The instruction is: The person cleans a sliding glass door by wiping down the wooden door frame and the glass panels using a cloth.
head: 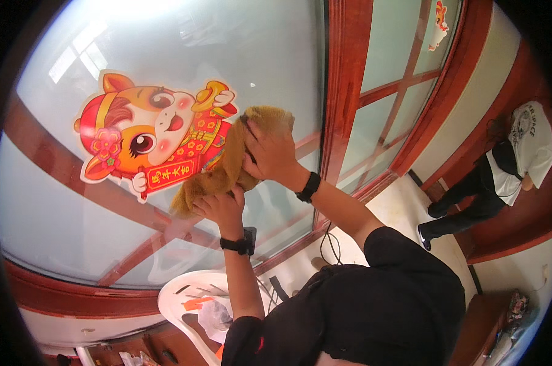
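Both hands are on a brown cloth that lies against a large glass pane in a red wooden frame. My right hand, higher up, presses the cloth with its fingers spread over it. Lower and to the left, my left hand grips the cloth's bottom part. The cloth overlaps the lower edge of a cartoon horse sticker, which is stuck to the pane and bears writing. Each wrist wears a black band, the left one with a dark box-shaped device.
A white plastic chair holding a plastic bag stands beside me below the pane. Black cables run along the floor by the frame. Another person in a white top stands at the right. A wooden cabinet is at the lower right.
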A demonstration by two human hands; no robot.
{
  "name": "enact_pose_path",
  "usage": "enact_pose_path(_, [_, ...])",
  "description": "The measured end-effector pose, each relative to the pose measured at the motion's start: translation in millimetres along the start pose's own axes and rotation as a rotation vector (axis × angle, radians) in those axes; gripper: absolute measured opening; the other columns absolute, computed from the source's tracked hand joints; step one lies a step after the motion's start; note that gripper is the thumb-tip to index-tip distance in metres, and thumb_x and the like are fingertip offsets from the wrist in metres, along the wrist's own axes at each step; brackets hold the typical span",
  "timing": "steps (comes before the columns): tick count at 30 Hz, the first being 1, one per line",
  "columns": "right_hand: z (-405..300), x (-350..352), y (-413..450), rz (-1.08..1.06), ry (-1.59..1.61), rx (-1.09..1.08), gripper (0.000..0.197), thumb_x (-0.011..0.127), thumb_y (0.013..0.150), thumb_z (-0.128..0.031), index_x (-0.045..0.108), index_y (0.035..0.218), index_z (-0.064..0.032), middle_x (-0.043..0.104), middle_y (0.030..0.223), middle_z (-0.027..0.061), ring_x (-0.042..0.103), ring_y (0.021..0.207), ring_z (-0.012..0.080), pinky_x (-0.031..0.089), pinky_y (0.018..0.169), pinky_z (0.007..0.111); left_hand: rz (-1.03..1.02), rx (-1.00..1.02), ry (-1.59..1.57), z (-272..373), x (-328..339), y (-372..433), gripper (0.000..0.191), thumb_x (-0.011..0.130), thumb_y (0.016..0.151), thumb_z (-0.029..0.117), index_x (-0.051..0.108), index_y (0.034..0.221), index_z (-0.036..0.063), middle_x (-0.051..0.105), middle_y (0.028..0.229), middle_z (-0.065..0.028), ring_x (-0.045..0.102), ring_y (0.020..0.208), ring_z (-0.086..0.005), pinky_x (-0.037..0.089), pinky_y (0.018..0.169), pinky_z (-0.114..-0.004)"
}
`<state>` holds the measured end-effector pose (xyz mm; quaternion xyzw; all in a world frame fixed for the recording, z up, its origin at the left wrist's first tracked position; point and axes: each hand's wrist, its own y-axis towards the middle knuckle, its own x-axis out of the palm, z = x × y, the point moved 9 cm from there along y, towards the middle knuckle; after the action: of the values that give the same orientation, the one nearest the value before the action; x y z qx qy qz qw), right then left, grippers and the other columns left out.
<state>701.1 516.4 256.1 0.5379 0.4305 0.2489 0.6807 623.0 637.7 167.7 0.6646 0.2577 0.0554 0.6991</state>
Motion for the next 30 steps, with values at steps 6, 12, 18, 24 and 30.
enact_pose_path(6, [0.6,22.1,-33.1,-0.058,-0.042,0.027,0.044,0.056,0.071,-0.034,0.059,0.111,-0.0149,0.056,0.116,-0.0010,0.056,0.084,0.0181,0.035,0.074,0.045,-0.042,-0.020,-0.032,-1.1,12.7,-22.7,0.060,0.046,0.083,0.047,0.047,0.123,0.0023,0.040,0.131,-0.0225,0.029,0.118,-0.0522,0.018,0.093,-0.065])
enact_pose_path(12, [2.3,39.2,-56.8,-0.134,-0.043,0.014,0.042,0.058,0.069,-0.037,0.061,0.105,-0.0164,0.057,0.113,-0.0018,0.057,0.091,0.0202,0.037,0.071,0.048,-0.149,-0.018,-0.017,0.5,31.1,-51.0,0.063,0.045,0.083,0.052,0.045,0.126,0.0062,0.039,0.132,-0.0202,0.028,0.119,-0.0510,0.018,0.092,-0.065])
enact_pose_path(18, [-1.0,43.4,-85.2,-0.138,-0.037,0.012,0.037,0.058,0.067,-0.037,0.064,0.099,-0.0168,0.058,0.107,-0.0011,0.057,0.092,0.0225,0.040,0.074,0.050,-0.168,-0.086,-0.115,-0.2,39.5,-87.9,0.071,0.046,0.081,0.056,0.039,0.132,0.0065,0.033,0.135,-0.0233,0.027,0.119,-0.0509,0.019,0.092,-0.065])
enact_pose_path(24, [-0.7,56.1,-129.8,-0.208,-0.065,0.028,0.033,0.057,0.068,-0.037,0.064,0.094,-0.0159,0.058,0.101,-0.0002,0.057,0.094,0.0226,0.042,0.077,0.048,-0.327,0.000,-0.086,20.0,38.3,-96.5,0.061,0.057,0.075,0.052,0.049,0.118,0.0085,0.047,0.120,-0.0167,0.042,0.108,-0.0432,0.030,0.089,-0.057])
enact_pose_path(30, [-4.8,73.8,-183.1,-0.390,-0.060,-0.019,0.032,0.054,0.073,-0.033,0.062,0.097,-0.0132,0.058,0.100,0.0011,0.053,0.102,0.0233,0.042,0.081,0.051,-0.383,0.153,-0.096,29.5,64.5,-173.3,0.060,0.053,0.081,0.049,0.048,0.122,0.0055,0.047,0.121,-0.0210,0.039,0.112,-0.0448,0.032,0.086,-0.056])
